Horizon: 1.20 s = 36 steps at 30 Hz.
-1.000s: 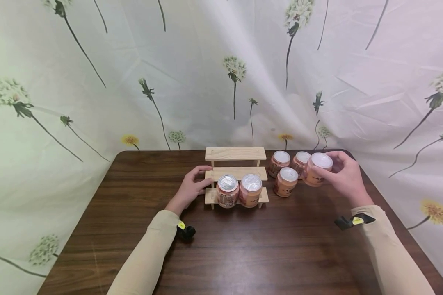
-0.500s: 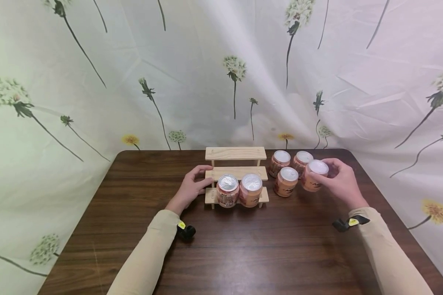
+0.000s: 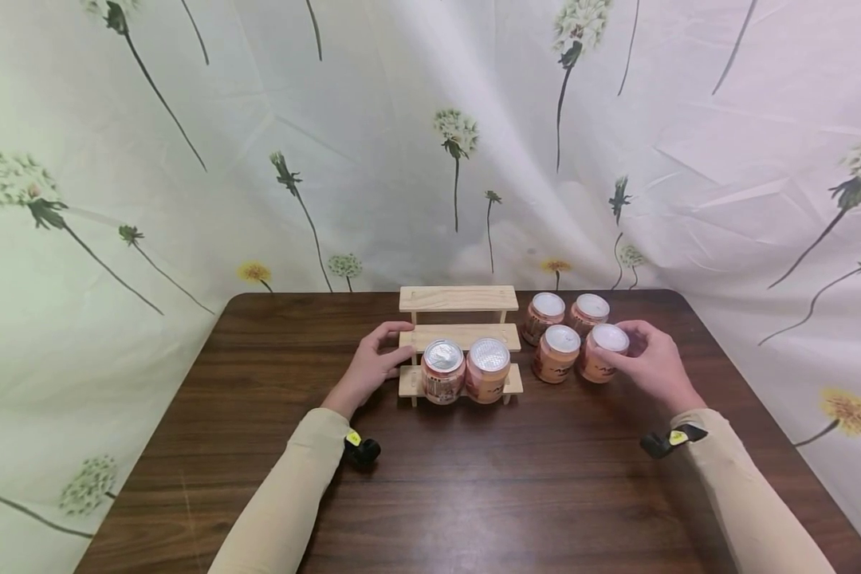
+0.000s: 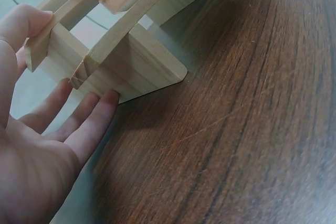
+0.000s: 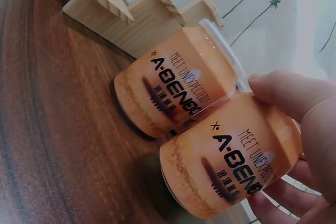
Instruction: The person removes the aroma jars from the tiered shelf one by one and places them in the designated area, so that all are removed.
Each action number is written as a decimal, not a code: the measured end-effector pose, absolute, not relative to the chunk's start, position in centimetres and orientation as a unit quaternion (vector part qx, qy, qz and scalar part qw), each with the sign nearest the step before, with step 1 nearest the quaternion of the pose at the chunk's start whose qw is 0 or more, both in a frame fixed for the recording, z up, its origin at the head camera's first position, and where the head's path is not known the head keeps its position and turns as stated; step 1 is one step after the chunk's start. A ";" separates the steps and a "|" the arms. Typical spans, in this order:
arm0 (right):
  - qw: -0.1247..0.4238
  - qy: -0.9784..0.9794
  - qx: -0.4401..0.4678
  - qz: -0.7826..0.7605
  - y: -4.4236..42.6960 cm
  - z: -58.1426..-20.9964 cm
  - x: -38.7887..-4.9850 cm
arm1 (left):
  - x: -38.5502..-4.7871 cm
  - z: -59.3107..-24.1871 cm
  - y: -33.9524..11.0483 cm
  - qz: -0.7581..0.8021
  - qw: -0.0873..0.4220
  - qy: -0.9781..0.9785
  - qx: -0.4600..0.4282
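Note:
My left hand [image 3: 367, 368] holds the left end of the three-tier wooden rack [image 3: 459, 336]; the left wrist view shows its fingertips against the rack's side panel [image 4: 152, 59]. Two orange jars with silver tops, one left [image 3: 442, 381] and one right [image 3: 487, 381], stand on the lowest tier. With thumb and fingers around its side, my right hand [image 3: 656, 365] grips a white-topped jar [image 3: 598, 363]. Just left of it stands a similar jar [image 3: 554, 363], close beside the gripped one in the right wrist view [image 5: 176, 85].
Two more jars stand behind, one at the back left [image 3: 543, 320] and one at the back right [image 3: 587, 315]. All this is on a dark wooden table [image 3: 473, 486], with a flower-patterned cloth [image 3: 373, 143] hanging behind it. The rack's two upper tiers are bare.
My right hand has brought its jar down and left, from behind and above to the front row beside the other jar. The left hand and rack have stayed put.

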State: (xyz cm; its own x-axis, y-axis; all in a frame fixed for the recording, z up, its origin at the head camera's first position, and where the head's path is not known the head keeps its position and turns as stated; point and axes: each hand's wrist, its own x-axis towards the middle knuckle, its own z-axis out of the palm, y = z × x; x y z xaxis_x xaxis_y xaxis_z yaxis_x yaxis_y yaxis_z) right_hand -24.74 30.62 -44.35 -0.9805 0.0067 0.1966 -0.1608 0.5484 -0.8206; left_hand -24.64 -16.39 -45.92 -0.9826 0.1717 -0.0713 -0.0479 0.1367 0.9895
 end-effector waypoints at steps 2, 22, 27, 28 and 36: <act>0.087 -0.877 0.043 0.470 30.6 -44.6 -24.8 | -24.8 -46.1 -16.4 0.655 0.083 0.750 0.042; 0.055 -0.886 0.047 0.457 31.1 -45.7 -25.3 | -26.3 -48.8 -17.0 0.651 0.072 0.754 0.045; 0.046 -0.888 0.046 0.454 31.3 -45.8 -25.4 | -26.4 -48.8 -16.9 0.651 0.074 0.754 0.044; 0.046 -0.888 0.046 0.455 31.2 -45.7 -25.4 | -26.4 -48.8 -16.9 0.653 0.074 0.753 0.043; 0.045 -0.887 0.050 0.457 31.1 -45.7 -25.3 | -26.2 -48.8 -16.8 0.657 0.067 0.750 0.044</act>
State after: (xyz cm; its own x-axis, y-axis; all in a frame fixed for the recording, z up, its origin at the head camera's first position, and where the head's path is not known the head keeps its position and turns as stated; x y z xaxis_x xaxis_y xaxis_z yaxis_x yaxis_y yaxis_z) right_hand -25.26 31.15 -45.73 -0.9910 -0.0463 0.1259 -0.1294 0.5775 -0.8061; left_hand -26.18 -16.78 -48.78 -0.9870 0.1549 -0.0428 -0.0221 0.1330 0.9909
